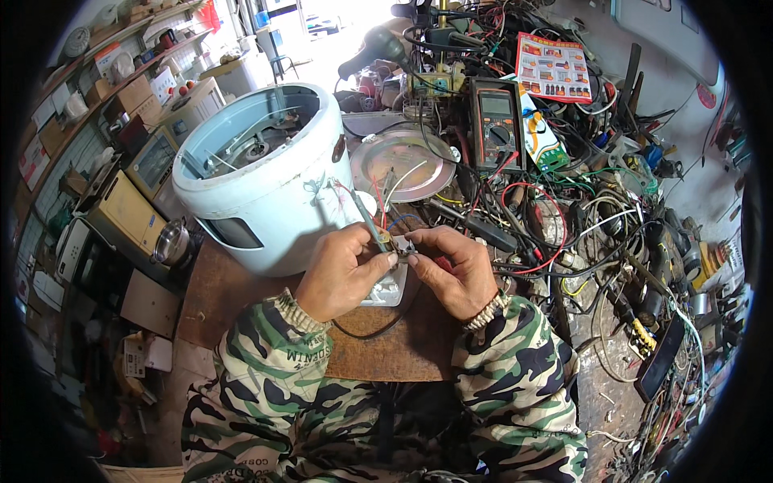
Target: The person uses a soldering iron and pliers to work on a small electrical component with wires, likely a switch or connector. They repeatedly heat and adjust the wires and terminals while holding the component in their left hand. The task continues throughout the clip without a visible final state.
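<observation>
Camouflage sleeves flank the worktop. Near a pale-blue round appliance, the left hand pinches a small wired part, held midway between both hands, its long axis hard to make out; the right hand, equally near, pinches its right side.

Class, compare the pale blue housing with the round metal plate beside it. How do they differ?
The housing is tall and drum-shaped; the plate is shallow. The housing is pale blue, the plate dull silver. The housing looks much larger than the plate. Both have a round outline.
</observation>
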The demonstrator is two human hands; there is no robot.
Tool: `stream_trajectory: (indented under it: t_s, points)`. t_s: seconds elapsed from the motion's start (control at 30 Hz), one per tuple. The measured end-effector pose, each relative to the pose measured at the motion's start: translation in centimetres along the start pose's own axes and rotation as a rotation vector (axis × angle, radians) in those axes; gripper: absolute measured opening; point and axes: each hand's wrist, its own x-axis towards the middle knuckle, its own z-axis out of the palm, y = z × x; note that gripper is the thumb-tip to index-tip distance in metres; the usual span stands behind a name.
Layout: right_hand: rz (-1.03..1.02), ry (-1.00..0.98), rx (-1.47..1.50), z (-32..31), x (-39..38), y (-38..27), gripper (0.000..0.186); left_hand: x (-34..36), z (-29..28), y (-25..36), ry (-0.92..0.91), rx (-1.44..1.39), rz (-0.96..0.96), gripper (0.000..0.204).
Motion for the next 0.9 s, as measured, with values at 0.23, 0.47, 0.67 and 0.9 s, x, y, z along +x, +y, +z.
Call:
stream_trajectory:
  t_s: [0.23,0.47,0.67,0.9]
  points:
    - [0.179,-0.036,0.175,0.0,0.0,0.6,0.019,0.5,-0.4,0.7,-0.121,-0.068,-0.107,0.017]
    - [0.225,-0.062,0.252,-0.1,0.1,1.2,0.016,0.8,-0.1,-0.7,-0.116,-0.172,-0.067,0.016]
    - [0.229,-0.132,0.384,-0.3,0.2,2.2,0.018,0.6,-0.3,-0.5,-0.101,-0.096,-0.102,0.013]
    - [0.256,-0.169,0.543,-0.3,0.0,2.4,0.025,0.8,-0.1,-0.4,-0.114,0.017,-0.067,0.014]
